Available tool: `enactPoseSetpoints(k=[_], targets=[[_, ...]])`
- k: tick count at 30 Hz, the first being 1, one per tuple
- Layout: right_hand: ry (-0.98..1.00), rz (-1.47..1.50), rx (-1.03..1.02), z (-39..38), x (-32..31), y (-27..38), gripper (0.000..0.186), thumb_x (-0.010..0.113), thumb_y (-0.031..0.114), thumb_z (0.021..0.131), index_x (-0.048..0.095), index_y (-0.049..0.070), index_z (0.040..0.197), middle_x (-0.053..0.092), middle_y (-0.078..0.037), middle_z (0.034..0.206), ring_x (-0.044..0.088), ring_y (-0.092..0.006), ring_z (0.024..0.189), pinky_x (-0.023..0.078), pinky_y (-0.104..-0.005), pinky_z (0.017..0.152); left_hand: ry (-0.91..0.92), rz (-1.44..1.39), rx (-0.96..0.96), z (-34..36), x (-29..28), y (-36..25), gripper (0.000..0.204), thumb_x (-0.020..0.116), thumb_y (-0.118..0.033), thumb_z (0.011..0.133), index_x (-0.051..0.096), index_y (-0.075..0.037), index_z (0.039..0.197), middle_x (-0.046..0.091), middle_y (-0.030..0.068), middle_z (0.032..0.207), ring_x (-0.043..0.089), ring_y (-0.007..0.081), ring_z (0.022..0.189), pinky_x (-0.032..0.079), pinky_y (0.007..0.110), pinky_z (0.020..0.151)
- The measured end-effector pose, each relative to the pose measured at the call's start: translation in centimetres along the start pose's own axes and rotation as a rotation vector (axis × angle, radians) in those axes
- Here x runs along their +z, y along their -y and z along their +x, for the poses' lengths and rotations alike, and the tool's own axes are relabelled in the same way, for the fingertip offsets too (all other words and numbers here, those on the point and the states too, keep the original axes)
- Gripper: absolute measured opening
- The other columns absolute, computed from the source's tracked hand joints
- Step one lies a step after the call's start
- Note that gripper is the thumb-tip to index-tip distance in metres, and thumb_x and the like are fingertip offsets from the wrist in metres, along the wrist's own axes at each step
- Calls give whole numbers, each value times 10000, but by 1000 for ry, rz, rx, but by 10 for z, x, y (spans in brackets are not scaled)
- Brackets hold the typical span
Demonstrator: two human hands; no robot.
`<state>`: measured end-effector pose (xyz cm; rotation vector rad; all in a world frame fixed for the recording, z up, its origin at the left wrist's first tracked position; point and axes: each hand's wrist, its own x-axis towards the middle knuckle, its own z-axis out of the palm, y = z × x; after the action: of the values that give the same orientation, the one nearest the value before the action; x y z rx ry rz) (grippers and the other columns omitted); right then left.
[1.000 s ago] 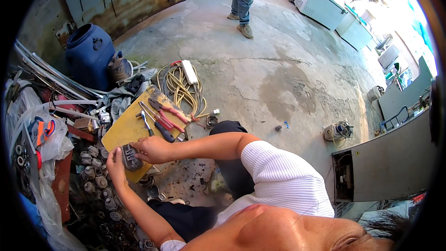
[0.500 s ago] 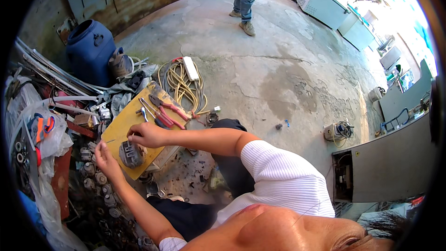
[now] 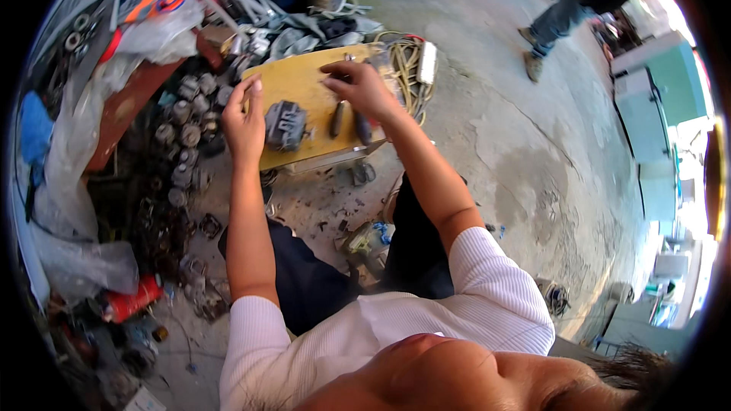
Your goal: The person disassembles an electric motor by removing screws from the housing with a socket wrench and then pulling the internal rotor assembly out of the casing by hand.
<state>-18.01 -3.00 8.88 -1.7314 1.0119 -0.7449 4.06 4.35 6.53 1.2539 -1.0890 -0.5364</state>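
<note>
Fingers parted, right hand (image 3: 365, 91) looked empty; left hand (image 3: 244, 122), nearly pinched, hold unclear! A stray knock could've shifted the unheld grey block (image 3: 286, 126).

Grey against yellow — a dark grey machine part (image 3: 285, 126) shows up on a scuffed yellow tabletop (image 3: 283, 76), alongside black tool handles (image 3: 337, 119), a white power strip (image 3: 427, 62) and tan cable (image 3: 401, 76). A white shirt (image 3: 327, 344) carries fine ribbed stripes above dark navy trousers (image 3: 308, 281) — near a bystander's faded blue jeans (image 3: 565, 17), a bright red cylinder (image 3: 135, 301) and stain-mottled grey concrete (image 3: 480, 125).
</note>
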Motion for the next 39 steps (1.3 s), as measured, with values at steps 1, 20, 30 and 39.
enactPoseSetpoints(k=[1,20,30,39], targets=[[-85,-186,-3,2,1,-3,301,697,179,863,687,47,1134,714,-148,965,696,-235,798,537,-328,729,-34,-54,-34,0,-1,4,291,583,-225,983,633,19,1132,690,125,1072,645,165,992,477,280,874],[-307,-795,-111,6,13,-37,179,587,233,892,632,61,913,673,-174,849,669,-371,764,528,-472,677,78,157,-158,-14,-23,14,440,595,-380,964,619,9,1169,689,122,1005,647,171,892,505,305,808],[-214,-926,116,6,26,-44,605,620,315,837,429,-57,1274,691,-233,827,694,-380,740,555,-464,648,280,174,-107,-28,-8,3,605,680,-395,898,520,24,1303,598,199,1220,569,273,1138,442,356,963],[-334,-568,104,19,28,-45,620,600,117,757,358,-102,1283,657,-277,777,664,-419,705,527,-490,640,392,438,-143,-29,2,-26,793,687,-519,845,412,-46,1418,471,224,1356,470,347,1253,373,422,1036]])
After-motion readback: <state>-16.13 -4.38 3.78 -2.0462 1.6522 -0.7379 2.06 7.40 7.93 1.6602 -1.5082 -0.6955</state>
